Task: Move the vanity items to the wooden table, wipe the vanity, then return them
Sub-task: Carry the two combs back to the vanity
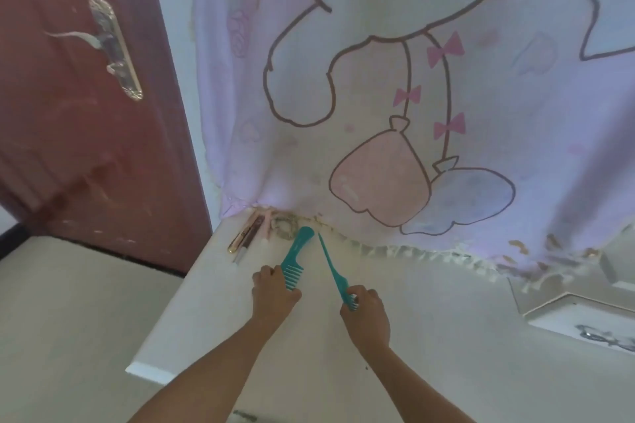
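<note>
On the white vanity top (429, 319) my left hand (273, 292) grips the toothed end of a wide teal comb (297, 252), whose handle points away from me. My right hand (366, 311) grips the toothed end of a thin teal tail comb (331, 268), its pointed tail aimed at the back edge. Beyond the combs, at the back left corner, lie a gold-capped pen-like tube (244, 237), a pinkish stick (264, 221) and a pale scrunchie (283, 224).
A pink cartoon-printed cloth (395, 96) hangs behind the vanity, its frilled hem lying on the back edge. A dark red door (79, 113) with a metal handle (113, 45) stands at left. An open white compartment (580, 323) sits at right. Pale floor lies at left.
</note>
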`<action>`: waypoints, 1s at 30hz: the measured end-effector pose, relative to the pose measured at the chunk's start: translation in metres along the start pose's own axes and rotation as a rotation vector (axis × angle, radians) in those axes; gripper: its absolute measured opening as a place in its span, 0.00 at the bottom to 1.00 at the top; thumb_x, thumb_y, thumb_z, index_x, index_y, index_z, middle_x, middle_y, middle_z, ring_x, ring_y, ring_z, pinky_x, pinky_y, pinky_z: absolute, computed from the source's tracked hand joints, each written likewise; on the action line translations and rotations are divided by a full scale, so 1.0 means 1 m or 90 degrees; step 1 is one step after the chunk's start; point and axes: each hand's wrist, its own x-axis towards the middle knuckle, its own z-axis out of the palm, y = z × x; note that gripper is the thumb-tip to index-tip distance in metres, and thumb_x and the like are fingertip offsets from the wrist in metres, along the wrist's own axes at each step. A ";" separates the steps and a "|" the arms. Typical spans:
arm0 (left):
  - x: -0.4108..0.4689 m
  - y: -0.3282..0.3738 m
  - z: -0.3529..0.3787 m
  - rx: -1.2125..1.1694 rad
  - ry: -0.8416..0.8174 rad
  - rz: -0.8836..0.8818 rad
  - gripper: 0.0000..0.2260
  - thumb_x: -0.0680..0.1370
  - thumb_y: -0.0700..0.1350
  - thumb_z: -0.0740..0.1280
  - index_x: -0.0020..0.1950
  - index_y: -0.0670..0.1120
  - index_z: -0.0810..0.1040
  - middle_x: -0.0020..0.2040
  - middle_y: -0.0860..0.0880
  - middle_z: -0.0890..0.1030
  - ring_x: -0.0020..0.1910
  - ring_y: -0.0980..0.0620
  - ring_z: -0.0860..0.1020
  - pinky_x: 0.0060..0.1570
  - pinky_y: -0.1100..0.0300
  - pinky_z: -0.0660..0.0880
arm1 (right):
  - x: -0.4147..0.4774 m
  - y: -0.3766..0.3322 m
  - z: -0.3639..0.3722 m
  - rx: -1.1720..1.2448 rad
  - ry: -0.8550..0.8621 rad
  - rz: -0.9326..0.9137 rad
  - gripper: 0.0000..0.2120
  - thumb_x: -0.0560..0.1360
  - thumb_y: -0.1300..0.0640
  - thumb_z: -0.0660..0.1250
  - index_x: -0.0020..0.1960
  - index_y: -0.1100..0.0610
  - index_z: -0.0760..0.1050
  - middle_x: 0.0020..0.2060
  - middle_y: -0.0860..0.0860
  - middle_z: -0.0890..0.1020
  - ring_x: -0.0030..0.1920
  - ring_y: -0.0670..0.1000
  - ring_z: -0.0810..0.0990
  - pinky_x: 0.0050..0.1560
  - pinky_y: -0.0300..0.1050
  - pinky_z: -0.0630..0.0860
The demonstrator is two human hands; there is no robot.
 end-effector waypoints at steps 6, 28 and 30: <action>0.030 0.019 0.018 -0.030 0.008 -0.044 0.21 0.72 0.47 0.65 0.63 0.43 0.68 0.57 0.45 0.67 0.58 0.47 0.65 0.56 0.58 0.69 | 0.055 0.004 -0.001 0.001 -0.049 -0.052 0.13 0.75 0.57 0.60 0.59 0.53 0.71 0.54 0.50 0.73 0.55 0.51 0.72 0.48 0.43 0.71; 0.009 -0.027 0.018 0.126 0.154 -0.016 0.19 0.75 0.48 0.65 0.64 0.44 0.74 0.64 0.44 0.74 0.63 0.41 0.71 0.60 0.45 0.70 | 0.078 -0.031 0.028 0.049 -0.108 -0.061 0.12 0.76 0.56 0.61 0.58 0.56 0.70 0.55 0.52 0.72 0.54 0.51 0.74 0.49 0.41 0.70; 0.003 -0.040 0.017 0.139 0.149 -0.023 0.19 0.74 0.47 0.67 0.63 0.43 0.74 0.64 0.43 0.75 0.63 0.40 0.71 0.59 0.44 0.71 | 0.078 -0.035 0.031 0.034 -0.111 -0.064 0.11 0.76 0.57 0.61 0.58 0.57 0.71 0.54 0.53 0.72 0.53 0.52 0.74 0.49 0.41 0.70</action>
